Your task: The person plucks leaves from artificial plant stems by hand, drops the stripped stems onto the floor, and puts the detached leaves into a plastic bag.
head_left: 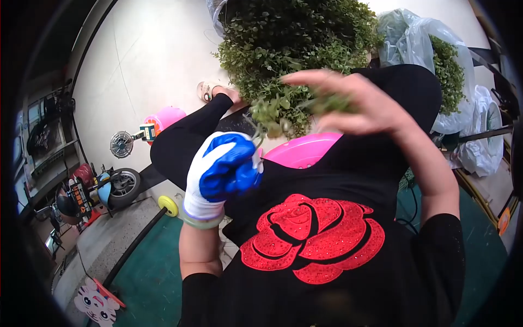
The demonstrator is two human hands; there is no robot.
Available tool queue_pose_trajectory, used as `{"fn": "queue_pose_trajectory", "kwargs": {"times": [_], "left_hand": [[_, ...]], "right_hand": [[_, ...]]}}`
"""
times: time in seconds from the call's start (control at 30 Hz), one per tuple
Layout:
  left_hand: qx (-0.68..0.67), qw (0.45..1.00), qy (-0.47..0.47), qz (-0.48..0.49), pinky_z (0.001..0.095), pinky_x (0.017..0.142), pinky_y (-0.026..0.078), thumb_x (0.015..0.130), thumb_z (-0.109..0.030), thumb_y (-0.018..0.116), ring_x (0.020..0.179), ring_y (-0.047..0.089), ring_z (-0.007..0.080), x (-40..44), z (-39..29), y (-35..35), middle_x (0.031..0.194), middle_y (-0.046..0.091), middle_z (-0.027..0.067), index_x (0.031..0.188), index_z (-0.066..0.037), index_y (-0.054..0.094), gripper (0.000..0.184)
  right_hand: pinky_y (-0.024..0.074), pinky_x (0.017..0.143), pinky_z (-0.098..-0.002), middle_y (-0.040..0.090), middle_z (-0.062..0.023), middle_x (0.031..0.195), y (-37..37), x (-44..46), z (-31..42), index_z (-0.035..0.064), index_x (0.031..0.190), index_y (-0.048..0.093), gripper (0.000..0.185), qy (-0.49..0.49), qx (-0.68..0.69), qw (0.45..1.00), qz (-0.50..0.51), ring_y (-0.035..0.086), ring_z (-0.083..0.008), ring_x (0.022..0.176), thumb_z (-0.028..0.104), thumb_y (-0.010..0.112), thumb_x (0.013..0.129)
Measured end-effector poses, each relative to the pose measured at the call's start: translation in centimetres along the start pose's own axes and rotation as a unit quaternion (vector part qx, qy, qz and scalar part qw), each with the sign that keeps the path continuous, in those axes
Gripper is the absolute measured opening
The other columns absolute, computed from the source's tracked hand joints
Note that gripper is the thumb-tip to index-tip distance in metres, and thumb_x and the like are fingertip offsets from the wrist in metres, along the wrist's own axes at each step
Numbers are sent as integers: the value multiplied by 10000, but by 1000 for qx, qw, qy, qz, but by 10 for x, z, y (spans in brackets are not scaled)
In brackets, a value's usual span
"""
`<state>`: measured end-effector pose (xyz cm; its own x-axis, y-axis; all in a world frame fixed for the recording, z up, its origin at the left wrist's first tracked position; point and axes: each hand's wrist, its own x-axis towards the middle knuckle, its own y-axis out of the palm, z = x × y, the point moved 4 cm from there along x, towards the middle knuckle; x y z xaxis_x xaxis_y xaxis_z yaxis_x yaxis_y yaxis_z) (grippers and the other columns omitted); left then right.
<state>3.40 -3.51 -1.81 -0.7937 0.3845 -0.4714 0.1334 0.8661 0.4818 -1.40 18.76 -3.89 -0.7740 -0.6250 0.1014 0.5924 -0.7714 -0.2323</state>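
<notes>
My left hand, in a white glove with a blue coated palm, is closed around the stem of a leafy green sprig. The sprig's leaves stick up above the fist and blur slightly. My bare right hand is raised to the right of it, smeared by motion, with index finger and thumb apart. Blurred green leaves show between them; whether the hand grips them I cannot tell. Below the hands, a pink plastic basin with small holes sits between the legs.
A big heap of leafy greenery lies ahead. To its right stands a clear plastic bag with more greenery. At left are a small fan, a pink round object and a wheeled vehicle. A green mat covers the near floor.
</notes>
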Motion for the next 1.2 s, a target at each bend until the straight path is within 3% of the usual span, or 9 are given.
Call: {"fn": "queue_pose_trajectory", "kwargs": {"times": [0.13, 0.23, 0.33, 0.4, 0.57, 0.8, 0.87, 1.0, 1.2], "left_hand": [[211, 961, -172, 57, 175, 401, 279, 859, -248, 579, 431, 430, 36, 8, -28, 29, 579, 591, 36, 774, -21, 626, 247], [377, 914, 108, -102, 258, 499, 404, 937, -340, 427, 496, 509, 129, 14, -59, -9, 640, 595, 90, 907, 37, 621, 425], [141, 951, 138, -239, 271, 569, 439, 954, -458, 371, 572, 524, 141, 46, -77, -71, 687, 586, 56, 1097, 23, 587, 546], [-75, 995, 46, 43, 328, 831, 460, 921, -498, 417, 822, 616, 218, 69, -47, -98, 827, 651, 72, 1194, -2, 530, 576], [-46, 987, -154, 13, 368, 789, 502, 913, -549, 416, 959, 607, 256, 140, 118, -92, 1187, 578, 64, 1226, -114, 515, 545], [-387, 922, -1, -6, 402, 669, 505, 905, -366, 482, 698, 606, 173, 138, 87, -168, 689, 601, 4, 1134, -117, 585, 354], [-317, 931, 55, -174, 297, 510, 343, 919, -376, 463, 431, 319, 104, 122, 48, -142, 463, 328, -59, 1092, -134, 614, 334], [-306, 947, 98, -10, 271, 510, 254, 933, -405, 434, 454, 225, 91, 100, 17, -133, 467, 200, -61, 982, -129, 680, 373], [-67, 982, 152, -88, 268, 513, 338, 966, -330, 396, 522, 371, 108, 73, 16, -138, 682, 542, 4, 1082, -87, 635, 360]], "right_hand": [[475, 564, -403, 612, -101, 691, 55, 26, -14, 118, 979, 620, 285, -160, -173, 972, 11, 600, -318, 644, 234, 708, 734], [472, 564, -387, 606, -140, 647, 43, 35, -14, 40, 816, 656, 247, -32, -101, 992, 67, 603, -307, 616, 281, 674, 765], [420, 487, -255, 606, -52, 609, 17, 30, -3, -2, 813, 671, 271, 163, 195, 963, 87, 535, -90, 515, 270, 671, 818], [378, 457, -211, 556, -11, 568, 16, 31, -13, -2, 794, 658, 287, 192, 313, 928, 70, 489, -63, 475, 281, 651, 838], [392, 476, -192, 521, 26, 605, 19, 50, -63, 17, 941, 641, 306, 153, 373, 914, -39, 474, -45, 509, 306, 547, 906], [511, 678, -389, 666, -122, 831, 7, 32, -198, 153, 1139, 590, 431, 183, -361, 914, 22, 657, -262, 760, 313, 665, 745], [510, 712, -414, 659, -156, 880, 63, 40, -187, 115, 1243, 485, 566, 214, -409, 870, 172, 643, -315, 829, 302, 653, 736], [506, 770, -390, 658, -152, 957, 119, 36, -289, 34, 1161, 486, 459, 332, -407, 841, 131, 635, -292, 930, 208, 605, 753], [515, 665, -418, 662, -109, 789, 49, 61, -259, 188, 977, 645, 277, 214, -441, 853, 181, 641, -309, 773, 311, 659, 730]]}}
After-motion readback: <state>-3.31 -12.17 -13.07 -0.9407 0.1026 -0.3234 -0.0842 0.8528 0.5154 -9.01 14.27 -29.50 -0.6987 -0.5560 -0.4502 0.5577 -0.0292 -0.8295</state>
